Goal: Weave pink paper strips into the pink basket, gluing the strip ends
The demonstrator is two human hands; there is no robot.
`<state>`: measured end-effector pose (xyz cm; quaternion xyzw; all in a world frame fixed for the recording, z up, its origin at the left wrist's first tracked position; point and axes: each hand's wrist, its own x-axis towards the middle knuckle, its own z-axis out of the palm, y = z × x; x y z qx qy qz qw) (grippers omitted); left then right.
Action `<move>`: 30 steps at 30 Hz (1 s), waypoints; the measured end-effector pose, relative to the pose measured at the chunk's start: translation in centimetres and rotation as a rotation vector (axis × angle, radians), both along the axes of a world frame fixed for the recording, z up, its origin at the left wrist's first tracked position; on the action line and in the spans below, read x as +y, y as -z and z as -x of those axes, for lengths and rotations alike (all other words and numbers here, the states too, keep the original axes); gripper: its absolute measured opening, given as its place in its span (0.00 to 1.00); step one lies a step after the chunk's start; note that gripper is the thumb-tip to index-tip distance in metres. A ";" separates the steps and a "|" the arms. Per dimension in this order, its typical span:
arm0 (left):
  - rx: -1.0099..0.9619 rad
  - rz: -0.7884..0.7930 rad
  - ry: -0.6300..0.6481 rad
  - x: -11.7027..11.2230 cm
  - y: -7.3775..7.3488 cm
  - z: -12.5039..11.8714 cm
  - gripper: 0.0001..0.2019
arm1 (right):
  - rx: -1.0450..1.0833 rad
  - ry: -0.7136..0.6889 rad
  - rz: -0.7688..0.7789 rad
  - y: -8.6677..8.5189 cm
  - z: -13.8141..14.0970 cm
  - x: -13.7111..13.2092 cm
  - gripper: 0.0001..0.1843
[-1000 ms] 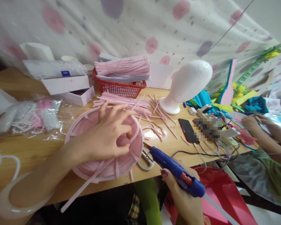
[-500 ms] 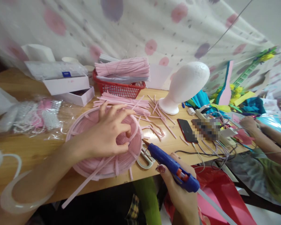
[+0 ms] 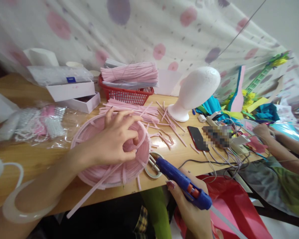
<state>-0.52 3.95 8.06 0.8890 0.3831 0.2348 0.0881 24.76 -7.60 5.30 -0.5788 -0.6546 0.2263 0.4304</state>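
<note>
Glue gun (image 3: 181, 182) moved closer to pink hat (image 3: 114, 159), left hand (image 3: 112, 141) steadying

No text, number or brand can be read. The small blue label (image 3: 69, 79) on the clear-lidded box (image 3: 49, 73) is too small to read; a patch beside the phone (image 3: 198, 138) is blurred.

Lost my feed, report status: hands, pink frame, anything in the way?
Left hand pinching inside pink frame. Right hand grips glue gun, nozzle at frame's right edge. Scissors lie under nozzle, loose strips beyond.
</note>
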 end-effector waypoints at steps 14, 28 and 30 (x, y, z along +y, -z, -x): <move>0.003 -0.013 -0.002 0.2 0.0 0.2 0.05 | 0.072 0.006 0.137 0.4 -1.3 -1.0 0.28; -0.013 0.012 -0.069 0.1 -0.1 0.8 0.05 | -0.235 0.533 0.157 3.8 -9.7 9.6 0.30; -0.002 0.038 -0.076 0.2 -0.3 0.9 0.09 | -0.296 0.567 0.158 3.9 -9.4 8.6 0.29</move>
